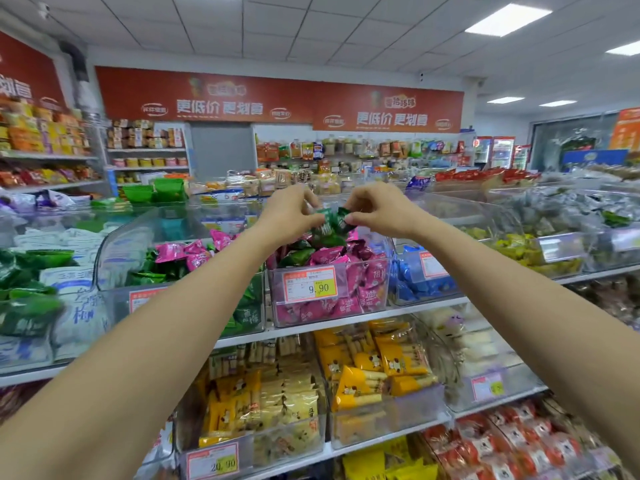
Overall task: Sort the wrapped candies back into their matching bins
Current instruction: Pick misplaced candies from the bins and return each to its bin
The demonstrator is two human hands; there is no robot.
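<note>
Two bare forearms reach in from the lower corners and meet over the top shelf of a shop display. At their ends, the left hand (pixel 294 213) and the right hand (pixel 377 211) are raised close together, fingers curled and thumbs tucked in. Between their fingertips they pinch a small bunch of green candies (pixel 330 221). The left hand grips the bunch from its left side and the right hand from its right. How many wrappers are in the bunch cannot be told.

The bunch hangs just above the back of the middle bin (pixel 349 287), a clear plastic box filled mostly with pink candies (pixel 367 275). A few loose green ones (pixel 298 256) lie on top of that pink heap, right under the hands. An orange and yellow price tag (pixel 310 284) is stuck on the front wall of this box.

Just beside it on the left stands the left bin (pixel 114 258), also clear, holding dark green wrappers low down. Some stray pink candies (pixel 194 254) rest on top of them near the left forearm. On the right, touching the middle bin, is a box of blue packets (pixel 422 282).

One shelf down sit clear boxes of yellow snack packs (pixel 381 362), and below those are red packets (pixel 512 441). Further back, more shelves of goods run along the wall under a long red banner (pixel 277 98) with white lettering.
</note>
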